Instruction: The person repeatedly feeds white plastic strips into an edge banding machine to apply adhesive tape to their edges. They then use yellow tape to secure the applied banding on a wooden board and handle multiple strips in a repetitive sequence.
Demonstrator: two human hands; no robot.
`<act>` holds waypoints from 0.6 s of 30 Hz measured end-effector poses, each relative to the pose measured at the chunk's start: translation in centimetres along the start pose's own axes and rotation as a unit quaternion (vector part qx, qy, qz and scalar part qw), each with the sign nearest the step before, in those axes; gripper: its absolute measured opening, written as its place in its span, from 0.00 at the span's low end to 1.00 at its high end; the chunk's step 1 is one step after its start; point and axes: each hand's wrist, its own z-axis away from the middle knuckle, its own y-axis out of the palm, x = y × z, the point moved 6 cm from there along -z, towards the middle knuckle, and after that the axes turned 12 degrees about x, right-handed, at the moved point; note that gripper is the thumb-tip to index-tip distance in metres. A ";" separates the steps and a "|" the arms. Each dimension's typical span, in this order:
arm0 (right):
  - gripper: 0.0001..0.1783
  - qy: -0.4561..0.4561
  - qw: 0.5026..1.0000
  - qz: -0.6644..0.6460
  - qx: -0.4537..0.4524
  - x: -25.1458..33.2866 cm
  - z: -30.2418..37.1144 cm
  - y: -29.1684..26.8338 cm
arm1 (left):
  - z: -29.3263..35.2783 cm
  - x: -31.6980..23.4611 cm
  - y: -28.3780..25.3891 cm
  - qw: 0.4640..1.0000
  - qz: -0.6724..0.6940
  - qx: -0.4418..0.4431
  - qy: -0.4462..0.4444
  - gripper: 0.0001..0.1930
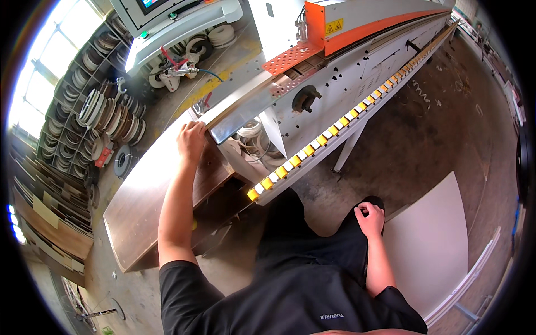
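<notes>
My left arm reaches forward, and my left hand (191,138) rests at the far right corner of a brown wood-grain table (137,215). Its fingers are bent and close together; what lies under them is hidden. Just beyond the fingertips, a long narrow strip-like edge (237,96) runs into the machine (368,67), alongside a shiny metal plate (234,124). My right hand (370,219) lies on my right knee, loosely curled, with nothing visible in it.
A rail with yellow and white rollers (312,146) slants from near my knees to the far right. Coiled edging rolls (95,109) fill a rack at left. A control panel (173,28) stands ahead. A pale board (432,245) leans at right. Sheet offcuts (50,218) stand far left.
</notes>
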 end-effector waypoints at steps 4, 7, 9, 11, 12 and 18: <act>0.09 -0.002 1.000 -0.008 -0.007 0.1 -0.1 -0.3 | -2.7 -2.3 1.4 1.000 0.029 0.008 0.001 0.07; 0.09 0.002 1.000 -0.013 -0.012 -0.2 -0.3 -0.4 | -4.7 -3.8 2.7 0.999 0.031 0.003 0.009 0.08; 0.09 0.005 1.000 -0.015 -0.011 -0.2 -0.3 -0.5 | -5.9 -4.9 3.4 0.999 0.033 -0.002 0.017 0.08; 0.09 0.011 1.000 -0.017 -0.013 -0.2 -0.3 -0.5 | -7.3 -5.8 4.2 0.999 0.033 0.005 0.022 0.08; 0.10 0.014 1.000 -0.017 -0.011 -0.2 -0.3 -0.5 | -7.8 -6.5 4.6 0.999 0.032 -0.001 0.028 0.08; 0.10 0.024 1.000 -0.009 -0.002 0.0 -0.3 -0.1 | -11.7 -10.7 5.8 0.998 0.028 -0.014 0.054 0.08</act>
